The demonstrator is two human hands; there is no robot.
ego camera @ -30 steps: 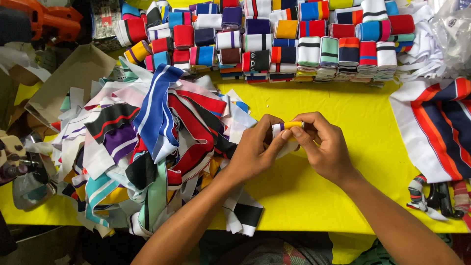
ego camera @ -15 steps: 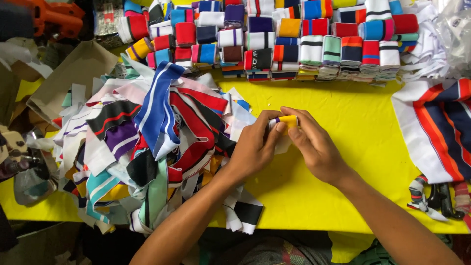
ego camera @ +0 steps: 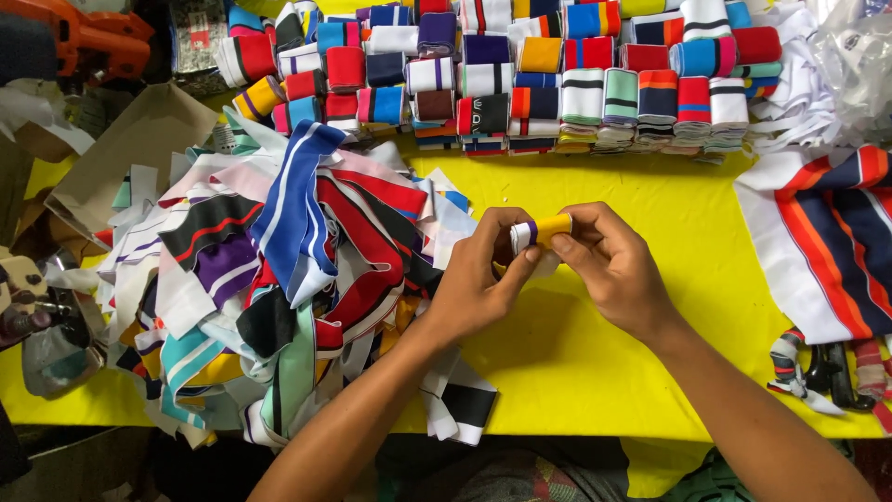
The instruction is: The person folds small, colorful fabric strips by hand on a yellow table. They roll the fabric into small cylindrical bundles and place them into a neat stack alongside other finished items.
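Both my hands meet over the middle of the yellow table (ego camera: 595, 353). My left hand (ego camera: 483, 279) and my right hand (ego camera: 609, 265) together pinch a small folded strip of ribbed knit cloth (ego camera: 539, 231), white with a purple stripe and a yellow end. It is held just above the tabletop. A loose heap of striped cloth strips (ego camera: 288, 260) lies directly to the left of my left hand.
Rows of folded, rolled cloth pieces (ego camera: 520, 79) in many colours line the far edge. A wide white, red and navy striped cloth (ego camera: 827, 242) lies at right. Brown cardboard (ego camera: 130, 139) and an orange tool (ego camera: 93, 37) sit at far left. Scissors and scraps (ego camera: 827, 372) lie at right front.
The hands have shifted slightly and turned the small folded strip; its yellow end now shows more between the fingertips.
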